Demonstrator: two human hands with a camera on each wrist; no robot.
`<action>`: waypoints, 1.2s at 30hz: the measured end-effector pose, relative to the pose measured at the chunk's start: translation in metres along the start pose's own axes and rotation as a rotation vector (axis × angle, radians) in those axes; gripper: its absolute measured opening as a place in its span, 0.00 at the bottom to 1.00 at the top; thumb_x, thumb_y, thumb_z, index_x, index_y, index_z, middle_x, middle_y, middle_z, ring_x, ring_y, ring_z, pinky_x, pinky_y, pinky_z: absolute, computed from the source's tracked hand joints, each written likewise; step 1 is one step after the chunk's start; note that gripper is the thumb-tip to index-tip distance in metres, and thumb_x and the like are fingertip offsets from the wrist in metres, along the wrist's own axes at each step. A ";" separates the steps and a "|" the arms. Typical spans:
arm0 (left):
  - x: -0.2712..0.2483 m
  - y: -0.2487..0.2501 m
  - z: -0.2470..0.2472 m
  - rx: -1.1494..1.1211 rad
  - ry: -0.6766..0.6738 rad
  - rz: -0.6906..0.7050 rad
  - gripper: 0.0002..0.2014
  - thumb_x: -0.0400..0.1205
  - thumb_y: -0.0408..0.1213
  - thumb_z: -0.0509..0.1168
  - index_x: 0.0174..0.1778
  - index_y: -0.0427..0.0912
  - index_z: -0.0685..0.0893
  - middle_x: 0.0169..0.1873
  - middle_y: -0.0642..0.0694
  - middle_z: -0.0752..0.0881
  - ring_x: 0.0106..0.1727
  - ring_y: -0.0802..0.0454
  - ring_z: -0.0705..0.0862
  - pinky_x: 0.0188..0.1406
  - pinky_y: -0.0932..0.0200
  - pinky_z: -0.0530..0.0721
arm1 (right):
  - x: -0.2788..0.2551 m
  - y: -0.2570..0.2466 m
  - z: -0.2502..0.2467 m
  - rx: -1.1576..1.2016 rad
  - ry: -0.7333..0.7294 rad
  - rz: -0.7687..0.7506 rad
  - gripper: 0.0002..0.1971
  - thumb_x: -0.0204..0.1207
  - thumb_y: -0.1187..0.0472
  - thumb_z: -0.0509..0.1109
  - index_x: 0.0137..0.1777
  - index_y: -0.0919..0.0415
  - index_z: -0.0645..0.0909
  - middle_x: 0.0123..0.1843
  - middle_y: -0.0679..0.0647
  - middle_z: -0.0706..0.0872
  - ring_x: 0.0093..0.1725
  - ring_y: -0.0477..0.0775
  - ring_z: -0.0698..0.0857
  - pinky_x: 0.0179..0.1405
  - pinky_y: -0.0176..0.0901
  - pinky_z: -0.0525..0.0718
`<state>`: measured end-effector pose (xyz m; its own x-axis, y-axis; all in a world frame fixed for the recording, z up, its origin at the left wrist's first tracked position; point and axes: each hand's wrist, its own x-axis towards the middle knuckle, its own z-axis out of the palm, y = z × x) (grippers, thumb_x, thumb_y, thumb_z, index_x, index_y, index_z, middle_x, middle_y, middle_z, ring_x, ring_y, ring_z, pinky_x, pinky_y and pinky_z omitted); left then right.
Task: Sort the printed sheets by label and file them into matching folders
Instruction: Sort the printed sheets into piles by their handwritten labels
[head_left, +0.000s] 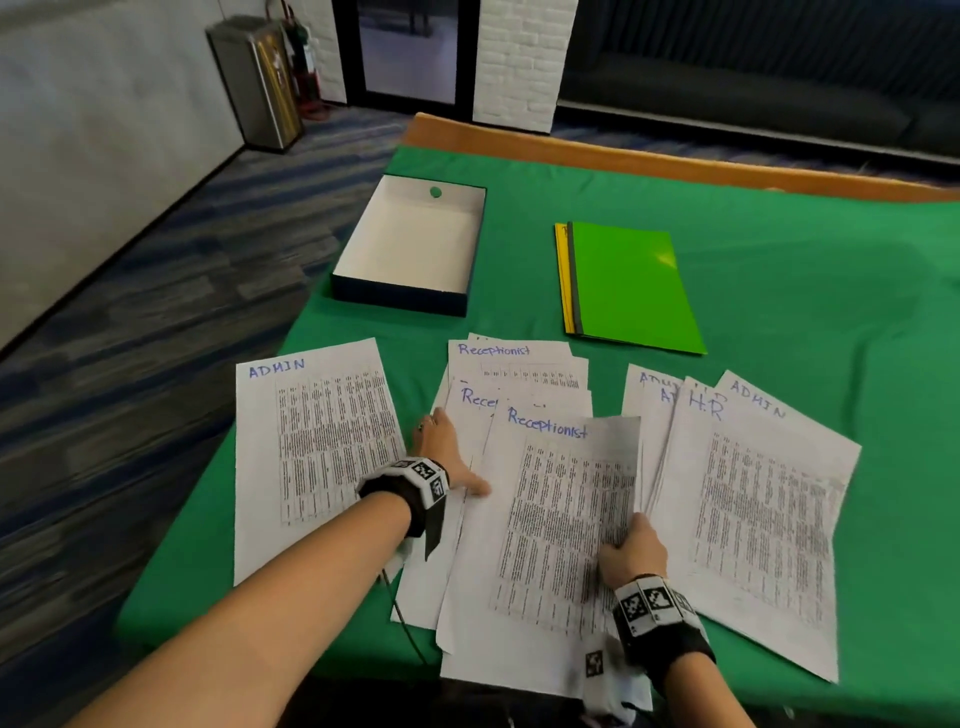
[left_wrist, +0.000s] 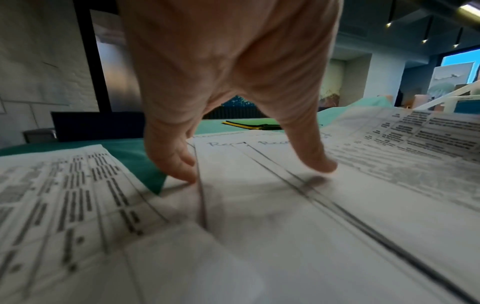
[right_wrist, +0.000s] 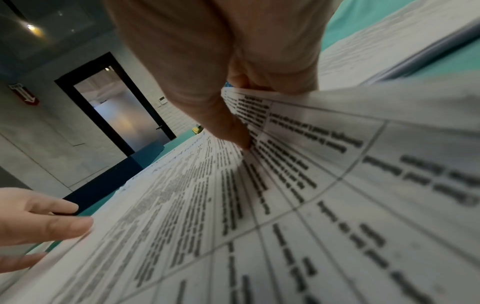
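Sheets everywhere on the green cloth (head_left: 779, 260), and the centre of it is the Receptionist pile (head_left: 519, 395), fanned loosely at the middle of the near edge. The top Receptionist sheet (head_left: 550, 519) has its right edge curling up off the stack, and there's the right hand (head_left: 631, 551) on it: thumb on the printed face, fingers tucked behind the lifted edge, pinching the paper; the right wrist view shows that thumb tip (right_wrist: 241, 142) pressed onto the table of text. The left hand (head_left: 441, 452) lies spread and flat on the left side of the same pile, fingers straight, fingertips (left_wrist: 184, 174) down at the paper's edge and the thumb (left_wrist: 319, 164) planted further right, holding nothing. To the left, a single ADMIN sheet (head_left: 311, 441) lies flat by itself. To the right, a fan of sheets (head_left: 753, 493) with ADMIN and H.R labels showing. Farther back, a green folder (head_left: 628, 286) sits on top of a yellow folder (head_left: 562, 275), and off to the left an open box (head_left: 410, 244) with a white inside.
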<state>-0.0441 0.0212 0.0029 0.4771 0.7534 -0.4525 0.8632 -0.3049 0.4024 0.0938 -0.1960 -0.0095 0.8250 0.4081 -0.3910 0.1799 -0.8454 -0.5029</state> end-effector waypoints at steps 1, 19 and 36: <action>0.000 0.002 0.003 0.020 -0.003 -0.031 0.70 0.55 0.54 0.84 0.80 0.29 0.44 0.79 0.31 0.53 0.80 0.35 0.54 0.80 0.45 0.59 | -0.002 0.001 0.001 0.018 0.001 0.003 0.11 0.71 0.74 0.65 0.50 0.64 0.70 0.48 0.64 0.81 0.44 0.60 0.78 0.43 0.43 0.75; -0.042 0.006 0.033 -0.237 0.150 0.273 0.27 0.75 0.16 0.65 0.67 0.43 0.78 0.82 0.43 0.38 0.83 0.44 0.47 0.73 0.69 0.54 | -0.005 0.008 0.002 0.027 0.026 -0.055 0.13 0.68 0.71 0.70 0.48 0.62 0.70 0.43 0.56 0.80 0.40 0.56 0.78 0.37 0.39 0.73; -0.064 0.008 0.023 -0.470 0.139 0.163 0.53 0.69 0.31 0.78 0.83 0.46 0.49 0.64 0.36 0.80 0.64 0.43 0.79 0.63 0.58 0.75 | -0.003 0.011 0.002 0.053 -0.001 -0.041 0.18 0.69 0.69 0.72 0.58 0.66 0.74 0.53 0.60 0.83 0.45 0.55 0.78 0.43 0.39 0.75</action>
<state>-0.0641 -0.0428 0.0169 0.5453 0.7979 -0.2569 0.5967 -0.1542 0.7875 0.0921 -0.2062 -0.0155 0.8171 0.4425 -0.3694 0.1853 -0.8085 -0.5586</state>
